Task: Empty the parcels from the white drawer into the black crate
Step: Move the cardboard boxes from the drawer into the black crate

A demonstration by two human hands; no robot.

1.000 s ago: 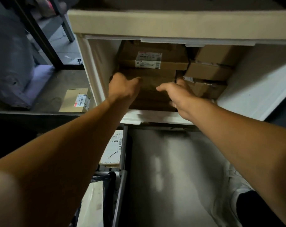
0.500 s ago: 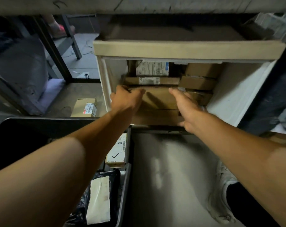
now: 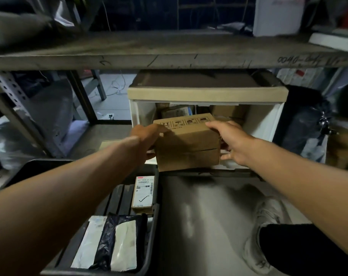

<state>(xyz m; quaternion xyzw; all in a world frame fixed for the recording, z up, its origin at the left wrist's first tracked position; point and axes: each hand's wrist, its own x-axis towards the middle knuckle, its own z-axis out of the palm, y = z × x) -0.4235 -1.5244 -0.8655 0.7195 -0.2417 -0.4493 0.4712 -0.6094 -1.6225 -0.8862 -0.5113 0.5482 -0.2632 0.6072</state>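
Lifting is the step in hand: a cardboard box is gripped at its two ends, the left hand curled round one end and the right hand round the other, thumb on top and fingers underneath. The box is held over the front edge of the white drawer, tilted toward the person, apparently clear of the parcels behind it. More brown parcels are seen deeper in the drawer, so the emptying is judged far from done.

The next move calls for the box to be swung down and toward the person's left, over the rim of the black crate, and released there. Care would be needed not to catch the crate's near wall.

In the crate a labelled carton and flat mailers in white and black wrap are lying. Room is left beside them.
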